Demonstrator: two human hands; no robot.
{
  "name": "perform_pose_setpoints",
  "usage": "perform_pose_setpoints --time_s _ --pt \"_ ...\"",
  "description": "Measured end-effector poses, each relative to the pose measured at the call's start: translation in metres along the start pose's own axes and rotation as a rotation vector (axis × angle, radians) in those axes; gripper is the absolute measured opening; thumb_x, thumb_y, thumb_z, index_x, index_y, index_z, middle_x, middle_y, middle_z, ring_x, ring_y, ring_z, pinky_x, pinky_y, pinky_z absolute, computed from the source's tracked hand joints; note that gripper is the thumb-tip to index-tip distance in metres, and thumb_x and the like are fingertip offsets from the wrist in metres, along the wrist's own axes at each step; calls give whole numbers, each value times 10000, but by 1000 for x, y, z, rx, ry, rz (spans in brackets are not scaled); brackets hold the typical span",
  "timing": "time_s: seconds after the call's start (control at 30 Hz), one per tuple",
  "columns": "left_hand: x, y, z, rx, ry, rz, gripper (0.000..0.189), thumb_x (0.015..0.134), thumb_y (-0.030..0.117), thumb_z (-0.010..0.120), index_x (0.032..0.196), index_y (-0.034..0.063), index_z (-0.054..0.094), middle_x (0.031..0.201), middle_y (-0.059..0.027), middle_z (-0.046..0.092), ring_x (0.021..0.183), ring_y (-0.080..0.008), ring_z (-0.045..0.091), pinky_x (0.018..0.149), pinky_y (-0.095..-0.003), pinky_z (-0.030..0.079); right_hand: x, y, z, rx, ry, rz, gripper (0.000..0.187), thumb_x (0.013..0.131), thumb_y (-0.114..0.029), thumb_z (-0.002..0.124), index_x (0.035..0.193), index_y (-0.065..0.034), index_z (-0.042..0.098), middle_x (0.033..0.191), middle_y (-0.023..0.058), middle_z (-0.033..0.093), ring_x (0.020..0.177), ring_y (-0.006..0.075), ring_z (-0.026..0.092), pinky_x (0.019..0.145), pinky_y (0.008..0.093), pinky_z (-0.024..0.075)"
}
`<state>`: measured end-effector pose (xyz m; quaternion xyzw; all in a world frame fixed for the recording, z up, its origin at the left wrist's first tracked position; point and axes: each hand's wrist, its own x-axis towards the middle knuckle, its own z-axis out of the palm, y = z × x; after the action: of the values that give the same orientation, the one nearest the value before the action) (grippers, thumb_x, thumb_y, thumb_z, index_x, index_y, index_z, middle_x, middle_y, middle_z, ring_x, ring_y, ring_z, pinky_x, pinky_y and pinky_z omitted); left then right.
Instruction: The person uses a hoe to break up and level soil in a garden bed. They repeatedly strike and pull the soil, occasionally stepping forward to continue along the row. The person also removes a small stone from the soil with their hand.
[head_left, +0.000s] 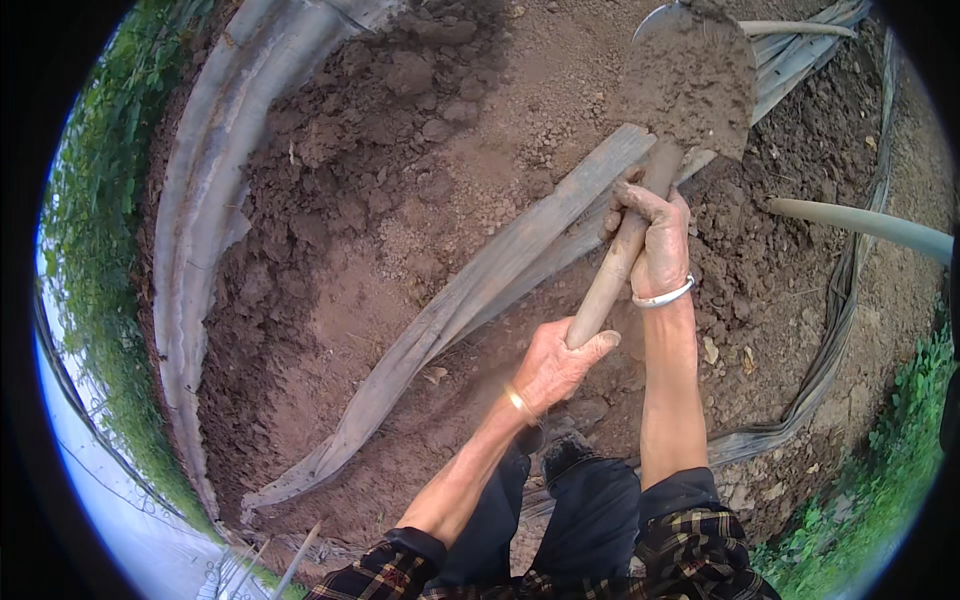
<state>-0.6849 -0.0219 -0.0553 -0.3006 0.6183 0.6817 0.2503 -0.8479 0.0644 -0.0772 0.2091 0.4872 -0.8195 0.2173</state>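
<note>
A shovel with a short wooden handle (609, 285) slants up and to the right in front of me. Its broad blade (690, 79) is coated in wet brown mud, with only a bit of bare metal edge showing at the top. My left hand (551, 367) grips the butt end of the handle. Farther along, closer to the blade, my right hand (652, 229) is wrapped around the same handle, its fingers soiled. Beneath the handle and blade runs a long folded strip of grey sheeting (450, 304), probably plastic film, lying across the soil.
Dark clumped soil (322, 165) is heaped left of a paler dirt strip. Grey sheeting (199, 202) edges the left side, and a bunched strip (836, 322) curves along the right. A pale pole (862, 221) meets the soil at right. Green plants (862, 480) grow at both sides.
</note>
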Motion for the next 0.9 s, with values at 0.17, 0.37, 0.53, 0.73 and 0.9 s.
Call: perform_pose_setpoints --time_s 0.17,0.37,0.53,0.73,0.9 --pt "-57 -142 81 361 202 -250 457 811 378 758 815 -67 653 642 -163 631 575 -173 573 561 -389 474 -51 130 -132 -160 595 398 134 850 -172 701 823 -70 618 607 12 515 461 162 507 408 306 401" --pt "-157 -304 92 483 219 -536 424 800 326 742 815 -92 668 650 -165 662 571 -208 632 560 -398 502 -175 311 -225 47 679 894 149 823 -216 732 805 -121 618 573 -10 486 440 138 462 396 290 359" --pt "-183 -407 64 408 197 -724 444 816 345 748 726 -77 642 613 -233 618 564 -329 641 544 -436 476 -208 411 -251 74 761 795 138 754 -109 753 743 -36 636 642 43 582 477 178 548 405 332 406" --pt "-210 -466 64 381 271 -458 348 847 272 698 850 -70 636 642 -145 624 578 -241 607 563 -396 482 -247 465 -263 109 785 670 144 736 -63 738 798 57 687 740 41 643 618 182 608 583 327 489" --pt "-200 -460 63 246 128 -593 293 910 253 634 862 -36 650 626 -78 624 521 -171 598 471 -328 459 -252 461 -278 -160 784 636 282 735 -165 737 832 97 701 793 194 700 725 348 677 680 416 515"
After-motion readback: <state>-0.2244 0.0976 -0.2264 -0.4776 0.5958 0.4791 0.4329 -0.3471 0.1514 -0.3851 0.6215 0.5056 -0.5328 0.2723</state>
